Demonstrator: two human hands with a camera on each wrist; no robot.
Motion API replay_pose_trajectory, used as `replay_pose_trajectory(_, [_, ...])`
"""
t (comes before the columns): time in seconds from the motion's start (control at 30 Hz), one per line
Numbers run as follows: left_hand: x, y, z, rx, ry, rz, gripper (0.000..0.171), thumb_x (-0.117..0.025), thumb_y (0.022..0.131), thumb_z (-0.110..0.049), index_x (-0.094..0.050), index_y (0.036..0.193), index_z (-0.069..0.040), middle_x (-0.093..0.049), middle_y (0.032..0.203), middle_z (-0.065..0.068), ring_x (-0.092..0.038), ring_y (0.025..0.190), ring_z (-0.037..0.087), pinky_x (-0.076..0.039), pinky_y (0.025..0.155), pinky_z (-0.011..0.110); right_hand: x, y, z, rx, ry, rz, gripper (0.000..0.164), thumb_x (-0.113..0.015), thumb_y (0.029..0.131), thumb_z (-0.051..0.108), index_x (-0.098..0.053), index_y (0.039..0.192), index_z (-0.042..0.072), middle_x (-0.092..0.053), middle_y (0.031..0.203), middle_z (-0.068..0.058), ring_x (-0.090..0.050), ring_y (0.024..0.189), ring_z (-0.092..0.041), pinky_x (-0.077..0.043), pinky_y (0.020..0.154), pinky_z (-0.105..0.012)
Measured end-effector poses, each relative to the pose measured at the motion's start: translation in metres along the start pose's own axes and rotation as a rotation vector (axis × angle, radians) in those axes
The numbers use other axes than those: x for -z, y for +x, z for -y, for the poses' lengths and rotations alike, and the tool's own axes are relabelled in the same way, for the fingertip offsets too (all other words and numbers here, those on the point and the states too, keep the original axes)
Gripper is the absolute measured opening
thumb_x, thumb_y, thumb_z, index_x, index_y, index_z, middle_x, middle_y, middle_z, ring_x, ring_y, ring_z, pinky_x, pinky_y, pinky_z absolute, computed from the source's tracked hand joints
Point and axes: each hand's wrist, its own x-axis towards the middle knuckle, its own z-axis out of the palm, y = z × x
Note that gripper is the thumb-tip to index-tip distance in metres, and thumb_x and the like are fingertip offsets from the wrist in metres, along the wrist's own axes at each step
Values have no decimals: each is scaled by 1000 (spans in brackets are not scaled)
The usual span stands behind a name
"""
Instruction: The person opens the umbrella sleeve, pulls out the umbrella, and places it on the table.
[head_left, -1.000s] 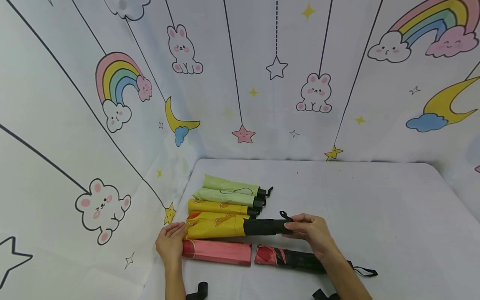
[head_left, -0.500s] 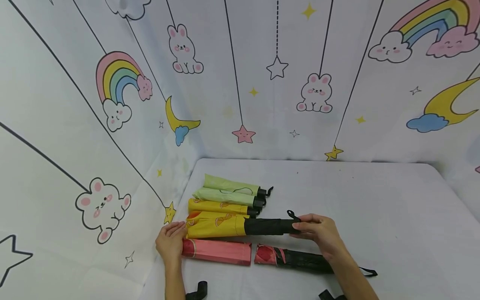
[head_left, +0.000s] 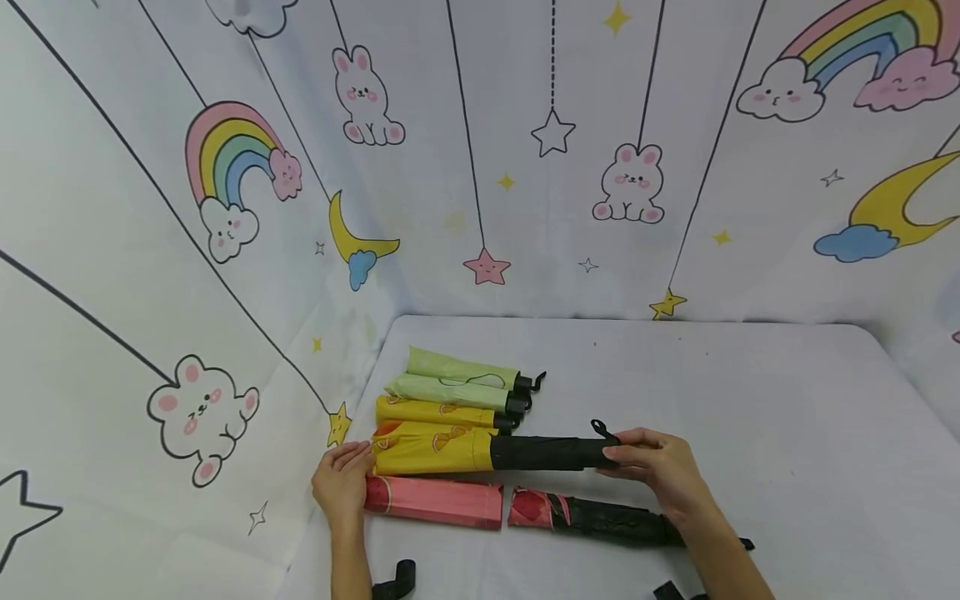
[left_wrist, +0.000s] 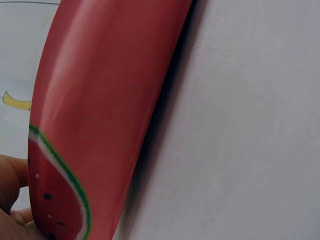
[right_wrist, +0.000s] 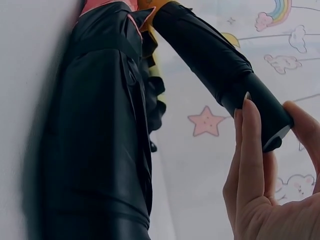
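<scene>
The left hand [head_left: 342,479] is holding the left end of the yellow sleeve [head_left: 435,454]; its thumb is staying out of sight, so how it is pressing cannot be told. The right hand [head_left: 660,468] is pinching the right end of the black umbrella [head_left: 551,452] between thumb and fingers, just beside its loop [head_left: 602,430]. That umbrella is sticking out past the sleeve's right edge, and the two are forming nearly one straight line over the left and middle of the table [head_left: 765,417].

Behind the sleeve, a yellow umbrella [head_left: 442,412] is lying close by, and two green umbrellas [head_left: 450,392] are lining up further back. In front, the pink sleeve [head_left: 438,503] is running alongside; a narrow gap is parting it from the pink-and-black umbrella [head_left: 611,521], which is passing under the right forearm.

Room for moving is mostly opening rightward: beyond the right hand, white tabletop is stretching to the slanting right edge. The left hand is sitting near the left edge, with printed cloth [head_left: 262,533] rising just beyond.
</scene>
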Motion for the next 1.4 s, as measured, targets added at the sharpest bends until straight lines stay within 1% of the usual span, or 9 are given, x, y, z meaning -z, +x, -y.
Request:
replay_pose_trajectory(0.2, [0,0,1,4,-1,-2,35,-77,90,4,-64,123,5,-73,118,26,-76,85,5,-56,73,13,9,-5,4,20,-7,23,22,-80,88,-1,-72,107,-7,-73,93,-6,-74,86,-24,-61,86,-51])
replay_pose_trajectory(0.37, [0,1,2,18,17,-6,36,-78,91,1,-64,124,4,-74,119,25,-78,90,11,-55,73,11,18,-10,6,34,-5,35,18,-77,89,-3,-73,107,-5,-74,93,-5,-75,85,-20,-61,86,-49])
replay_pose_trajectory(0.5, [-1,1,3,16,31,-6,35,-78,90,1,-64,123,3,-74,118,25,-78,92,15,-55,72,10,26,-12,6,43,1,46,18,-74,91,-4,-73,108,-6,-74,97,-4,-75,88,-21,-61,87,-49])
replay_pose_trajectory(0.57, [-1,1,4,11,34,-8,35,-78,90,2,-65,123,4,-74,118,25,-78,90,12,-55,71,10,30,-13,6,46,0,51,18,-74,92,-4,-73,110,-7,-73,99,-5,-75,90,-23,-61,88,-48])
replay_pose_trajectory(0.77, [0,1,5,12,57,-13,34,-77,92,-1,-65,124,2,-74,119,23,-74,81,-2,-54,72,9,41,-16,8,70,5,69,18,-71,94,-6,-72,111,-9,-73,103,-6,-76,93,-25,-61,87,-49])
replay_pose_trajectory(1.0, [1,0,5,-2,47,-15,35,-77,91,1,-65,123,5,-73,118,26,-76,84,4,-54,71,9,54,-19,10,79,29,87,17,-67,95,-9,-74,111,-7,-74,103,-6,-76,95,-25,-61,88,-50])
replay_pose_trajectory(1.2, [1,1,5,-20,42,-17,35,-77,89,4,-65,122,5,-73,117,26,-74,80,-1,-54,70,10,67,-21,14,91,23,100,17,-64,96,-10,-74,110,-5,-76,102,-6,-76,94,-23,-61,87,-48])
replay_pose_trajectory(1.4, [2,1,4,-28,37,-19,36,-76,90,4,-64,124,7,-73,118,27,-74,79,-1,-55,70,10,78,-27,15,62,5,78,16,-66,96,-9,-75,106,-1,-75,98,-3,-75,93,-21,-61,88,-46])
